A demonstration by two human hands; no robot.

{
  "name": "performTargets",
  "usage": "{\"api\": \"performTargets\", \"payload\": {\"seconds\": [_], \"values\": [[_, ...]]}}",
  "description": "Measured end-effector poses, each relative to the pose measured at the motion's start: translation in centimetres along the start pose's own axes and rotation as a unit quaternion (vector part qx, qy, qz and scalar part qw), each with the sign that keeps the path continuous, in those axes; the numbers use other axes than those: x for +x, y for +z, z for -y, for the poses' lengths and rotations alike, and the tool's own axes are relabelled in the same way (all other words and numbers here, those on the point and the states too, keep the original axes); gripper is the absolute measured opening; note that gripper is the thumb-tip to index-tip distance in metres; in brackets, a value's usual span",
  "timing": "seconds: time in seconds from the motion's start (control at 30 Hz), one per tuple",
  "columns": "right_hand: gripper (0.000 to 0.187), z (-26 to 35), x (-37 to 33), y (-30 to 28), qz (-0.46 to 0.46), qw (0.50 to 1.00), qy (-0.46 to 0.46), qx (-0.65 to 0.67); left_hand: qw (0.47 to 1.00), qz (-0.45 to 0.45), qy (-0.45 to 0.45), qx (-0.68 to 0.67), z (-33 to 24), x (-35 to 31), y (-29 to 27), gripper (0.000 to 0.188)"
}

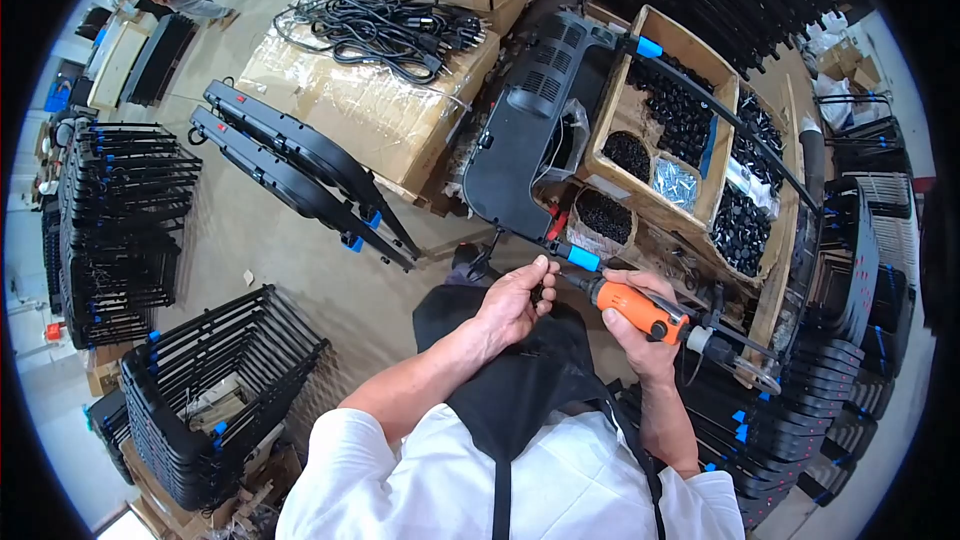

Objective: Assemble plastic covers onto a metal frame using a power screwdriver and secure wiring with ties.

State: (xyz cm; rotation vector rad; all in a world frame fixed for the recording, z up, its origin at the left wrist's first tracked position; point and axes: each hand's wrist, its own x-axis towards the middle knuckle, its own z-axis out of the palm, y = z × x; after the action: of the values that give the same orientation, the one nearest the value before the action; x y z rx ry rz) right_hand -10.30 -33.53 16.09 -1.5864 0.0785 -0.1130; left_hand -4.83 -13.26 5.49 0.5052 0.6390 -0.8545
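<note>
Squeezing the orange driver, my right hand points its long nose left, toward my left hand. Those left fingers curl in, pinching what I can't tell, nearer the black machine ahead.

White short-sleeved shirt; black apron (narrow straps); forearms bare

Power driver, orange and black; moulded housing, black; bar sleeve, bright blue; loose screws, silver; cables, black; carton, tan; apron, black; shirt, white.
</note>
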Motion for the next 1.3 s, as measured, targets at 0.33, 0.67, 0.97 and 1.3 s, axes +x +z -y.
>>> {"api": "performTargets", "payload": {"seconds": [0.33,0.67,0.97,1.3], "values": [[0.052,0.2,1.7,2.9,0.059,0.992,0.010,-0.110,0.993,0.061,-0.086,-0.052,-1.8,1.2,-2.1,0.026],[0.044,0.0,4.3,6.0,0.014,0.986,0.022,-0.164,0.998,0.039,-0.057,0.006,-2.7,1.4,-1.7,0.034],[0.043,0.5,6.1,8.0,0.075,0.961,0.060,-0.258,0.992,0.051,-0.033,0.113,-3.1,0.9,-3.9,0.031],[0.031,-1.3,6.9,6.9,0.084,0.964,0.049,-0.249,0.995,0.005,-0.029,0.094,-4.7,-1.6,-3.2,0.031]]}}
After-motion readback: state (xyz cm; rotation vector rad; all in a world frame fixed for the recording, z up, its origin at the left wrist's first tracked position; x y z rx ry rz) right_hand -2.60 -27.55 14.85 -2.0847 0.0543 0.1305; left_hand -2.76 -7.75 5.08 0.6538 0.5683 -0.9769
